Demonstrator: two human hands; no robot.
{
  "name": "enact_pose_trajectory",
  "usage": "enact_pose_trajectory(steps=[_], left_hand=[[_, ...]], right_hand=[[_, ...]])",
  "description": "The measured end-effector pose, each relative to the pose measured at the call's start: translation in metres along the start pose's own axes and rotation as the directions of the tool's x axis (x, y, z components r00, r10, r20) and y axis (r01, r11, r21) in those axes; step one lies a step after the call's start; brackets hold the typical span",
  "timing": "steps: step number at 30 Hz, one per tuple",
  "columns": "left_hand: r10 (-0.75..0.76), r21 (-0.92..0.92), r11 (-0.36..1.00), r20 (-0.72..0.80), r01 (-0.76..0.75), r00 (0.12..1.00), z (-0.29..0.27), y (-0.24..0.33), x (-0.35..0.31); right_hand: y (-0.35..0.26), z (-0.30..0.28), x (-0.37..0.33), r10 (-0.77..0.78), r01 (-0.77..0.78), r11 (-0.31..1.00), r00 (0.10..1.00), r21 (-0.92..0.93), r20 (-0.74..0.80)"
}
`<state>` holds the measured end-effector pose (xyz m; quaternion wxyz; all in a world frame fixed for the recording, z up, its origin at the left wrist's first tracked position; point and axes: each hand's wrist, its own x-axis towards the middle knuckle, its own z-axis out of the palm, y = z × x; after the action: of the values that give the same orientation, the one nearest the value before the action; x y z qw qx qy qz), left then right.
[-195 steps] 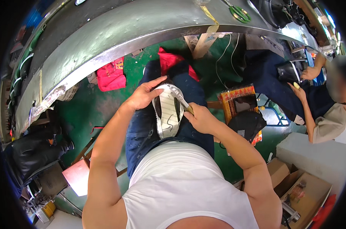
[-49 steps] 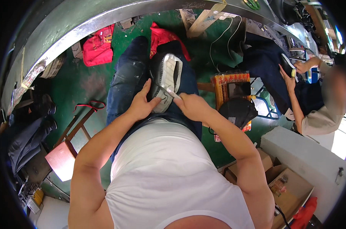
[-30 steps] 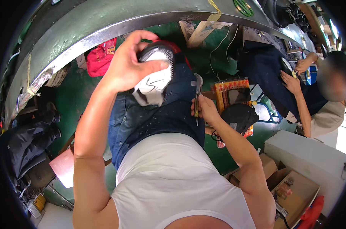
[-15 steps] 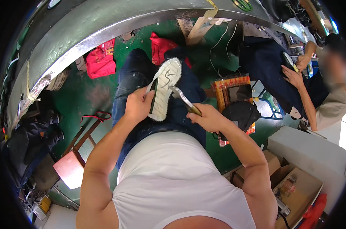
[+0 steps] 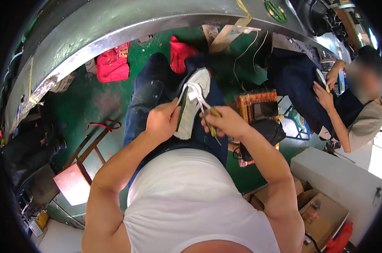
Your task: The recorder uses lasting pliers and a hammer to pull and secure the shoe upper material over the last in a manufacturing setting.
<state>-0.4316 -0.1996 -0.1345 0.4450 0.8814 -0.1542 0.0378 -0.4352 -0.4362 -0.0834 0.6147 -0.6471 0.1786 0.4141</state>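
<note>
Across my lap lies a shoe (image 5: 186, 121), bottom side up, with a whitish underside and a dark side. My left hand (image 5: 163, 120) grips its left edge, thumb along the side. In my right hand (image 5: 226, 121) is a pair of lasting pliers (image 5: 198, 95) with a silver head and yellowish handles. The handles are spread, with my fingers around them. The pliers' head lies over the upper part of the shoe's underside. Whether the jaws bite on the edge there, I cannot tell.
A curved metal bench edge (image 5: 127, 29) runs ahead of my knees. Red bags (image 5: 113, 63) lie on the green floor. On my left is a pink-topped stool (image 5: 73, 183). To my right are a black bag (image 5: 264, 134), a cardboard box (image 5: 325, 215) and a seated co-worker (image 5: 359, 109) holding a shoe.
The pliers have moved from beside the shoe to over its underside, and their handles have spread. The shoe has shifted slightly right and tilted.
</note>
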Motion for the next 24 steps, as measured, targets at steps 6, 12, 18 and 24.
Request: enact_pose_trajectory(steps=[6, 12, 18, 24], left_hand=[[-0.071, -0.065, 0.995, -0.013, 0.070, 0.997, -0.001, 0.008, -0.013], [0.221, 0.006, 0.975, -0.184, -0.224, 0.958, 0.006, 0.009, -0.015], [0.283, -0.014, 0.957, -0.180, -0.290, 0.942, 0.009, 0.015, -0.011], [0.079, -0.214, 0.971, -0.147, -0.110, 0.986, 0.017, 0.003, -0.014]], right_hand=[[-0.006, -0.004, -0.013, -0.182, 0.179, 0.861, 0.982, -0.475, 0.039], [-0.003, -0.020, -0.044, -0.366, 0.357, 0.563, 0.916, -0.745, 0.163], [-0.026, -0.003, -0.041, -0.446, 0.386, 0.296, 0.865, -0.874, 0.231], [-0.118, -0.003, -0.027, 0.340, -0.016, 0.393, 0.932, -0.919, 0.130]])
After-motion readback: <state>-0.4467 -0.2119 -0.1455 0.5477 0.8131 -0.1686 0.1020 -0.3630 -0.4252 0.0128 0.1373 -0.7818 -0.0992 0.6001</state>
